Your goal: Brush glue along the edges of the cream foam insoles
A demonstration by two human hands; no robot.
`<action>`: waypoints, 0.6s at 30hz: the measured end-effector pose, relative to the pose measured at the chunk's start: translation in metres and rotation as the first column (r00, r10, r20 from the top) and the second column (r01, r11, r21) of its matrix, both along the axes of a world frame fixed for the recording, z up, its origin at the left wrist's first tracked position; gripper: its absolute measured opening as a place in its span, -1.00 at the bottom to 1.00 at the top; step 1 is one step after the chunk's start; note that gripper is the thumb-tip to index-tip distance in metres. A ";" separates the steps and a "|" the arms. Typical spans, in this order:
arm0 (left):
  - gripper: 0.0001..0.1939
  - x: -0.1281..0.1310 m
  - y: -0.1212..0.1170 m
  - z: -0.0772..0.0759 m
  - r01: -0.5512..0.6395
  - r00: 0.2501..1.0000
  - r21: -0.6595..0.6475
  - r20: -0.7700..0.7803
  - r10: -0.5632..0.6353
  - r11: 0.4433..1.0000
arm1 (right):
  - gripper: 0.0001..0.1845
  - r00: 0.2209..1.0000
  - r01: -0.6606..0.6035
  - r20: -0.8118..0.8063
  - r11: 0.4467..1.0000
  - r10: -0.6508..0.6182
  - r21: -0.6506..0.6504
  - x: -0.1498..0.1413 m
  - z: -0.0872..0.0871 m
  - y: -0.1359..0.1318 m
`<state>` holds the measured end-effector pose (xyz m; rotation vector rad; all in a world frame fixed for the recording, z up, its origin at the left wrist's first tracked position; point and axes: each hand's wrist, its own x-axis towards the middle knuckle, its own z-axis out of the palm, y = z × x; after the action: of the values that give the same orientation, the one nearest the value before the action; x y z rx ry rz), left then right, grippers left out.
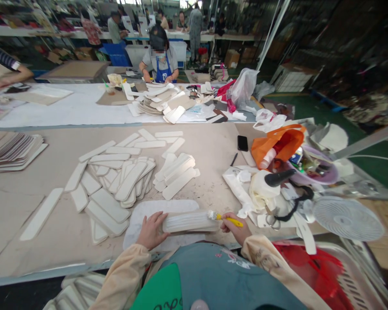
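In front of me a short stack of long, pale strips (187,222) lies on a white rounded sheet (142,215). The top strip carries streaks of a white, wet-looking coating. My left hand (152,230) grips the stack's left end, thumb on the near side and fingers on the far side. Pinched in my right hand (236,227) is a small brush with a yellow handle (229,220). Its white-smeared bristles touch the right end of the top strip. Beyond the stack, white rounded strips lie in a loose heap (129,176) and a smaller pile (176,172).
At right are a phone (242,143), an orange bag (278,142), a purple basin (320,165), a white container with a black nozzle (265,185), scissors (273,220) and a fan (347,218). Stacked panels (13,150) lie left. A person in a blue apron (163,69) works opposite.
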<state>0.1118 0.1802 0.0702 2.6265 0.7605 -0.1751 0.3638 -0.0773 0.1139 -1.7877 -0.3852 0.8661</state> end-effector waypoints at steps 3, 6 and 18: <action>-0.28 0.001 -0.001 0.001 -0.005 1.000 -0.005 -0.006 0.005 1.000 | -0.71 1.000 -0.011 0.000 0.999 0.011 -0.030 0.001 -0.004 0.000; -0.28 0.002 -0.001 0.002 -0.009 1.000 -0.018 -0.012 0.009 1.000 | -0.72 1.000 -0.001 0.028 0.999 0.003 -0.050 0.008 -0.005 -0.010; -0.24 0.005 0.001 0.007 -0.052 0.996 -0.111 -0.076 0.044 0.992 | -0.72 0.999 -0.051 0.000 0.996 0.051 -0.073 0.000 0.000 -0.021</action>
<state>0.1171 0.1808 0.0770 2.5043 0.8134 -0.2936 0.3640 -0.0984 0.1144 -1.8527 -0.4062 0.9246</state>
